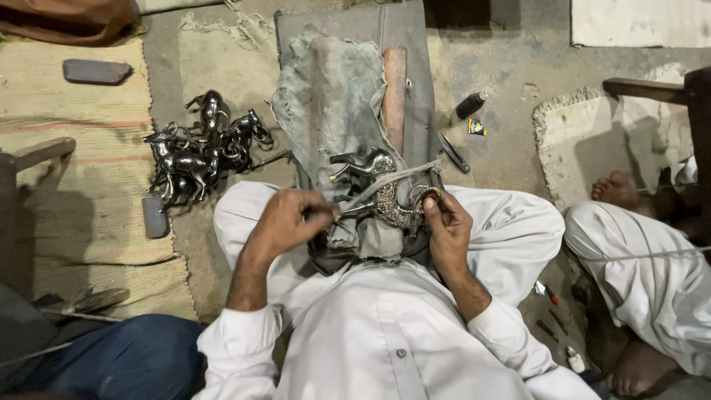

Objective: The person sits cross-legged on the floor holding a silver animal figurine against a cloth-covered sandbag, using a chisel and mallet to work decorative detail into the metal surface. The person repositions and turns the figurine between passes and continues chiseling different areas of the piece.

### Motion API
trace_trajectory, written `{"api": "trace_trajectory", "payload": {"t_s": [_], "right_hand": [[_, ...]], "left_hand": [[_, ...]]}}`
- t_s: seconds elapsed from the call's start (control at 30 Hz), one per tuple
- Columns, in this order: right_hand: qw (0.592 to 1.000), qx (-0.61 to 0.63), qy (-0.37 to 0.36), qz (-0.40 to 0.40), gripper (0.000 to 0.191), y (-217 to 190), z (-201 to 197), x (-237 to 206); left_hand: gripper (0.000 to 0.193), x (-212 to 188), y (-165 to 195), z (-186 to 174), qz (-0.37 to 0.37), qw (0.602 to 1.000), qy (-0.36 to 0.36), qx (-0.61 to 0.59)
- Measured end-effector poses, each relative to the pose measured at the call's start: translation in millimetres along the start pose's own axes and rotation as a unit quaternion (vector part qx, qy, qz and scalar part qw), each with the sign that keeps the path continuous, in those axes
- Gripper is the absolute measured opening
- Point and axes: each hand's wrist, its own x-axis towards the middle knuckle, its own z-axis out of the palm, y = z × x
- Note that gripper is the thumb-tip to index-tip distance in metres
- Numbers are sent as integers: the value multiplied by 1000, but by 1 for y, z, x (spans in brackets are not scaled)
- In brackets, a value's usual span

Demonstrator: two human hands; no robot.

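Metal horse figure point(385, 189) lay across the grey cloth point(333, 96) on the lap. Right hand point(444, 222) pinched it at four o'clock; left hand point(285, 222) was closed around a thin file point(378, 184) at nine. Firm bracing and short, even strokes seemed wise. Finished figures point(204, 144) sat piled at ten.

- One metal horse figurine point(381, 189) lies on the lap.
- One heap of dark metal figurines point(204, 144) sits on the floor; the number in it cannot be told.
- Two hands work at the lap: left hand point(285, 222), right hand point(444, 226).
- One thin file point(385, 181) crosses the figurine.
- One grey rag point(329, 96).
- One wooden handle point(395, 92).
- Two flat dark stones point(96, 71) point(154, 216) on the floor.
- Two woven mats point(74, 178) point(592, 141).
- One bare foot point(618, 189) of another person.
- One small dark bottle point(470, 105).
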Motion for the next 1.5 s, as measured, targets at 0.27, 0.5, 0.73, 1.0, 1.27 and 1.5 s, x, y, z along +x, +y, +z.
{"api": "trace_trajectory", "payload": {"t_s": [0.27,0.5,0.73,1.0,1.27,1.5], "right_hand": [[998,11,-45,44,25,-8,-10,10],[994,-41,-106,-9,26,-39,-45,20],[974,-132,-150,-105,26,-92,-36,83],[878,-316,-324,-156,28,-105,55,159],[846,-382,-193,-317,25,-100,41,148],[884,-353,-182,-246,31,-74,10,73]], "left_hand": [[20,28,22,-1,40,986,153,-60],[9,40,20,4,78,974,211,-35],[11,-13,28,26,54,991,-50,112],[9,-32,38,32,60,997,31,28],[30,-12,26,37,15,980,180,78],[40,-5,20,45,-59,983,165,-46]]}}
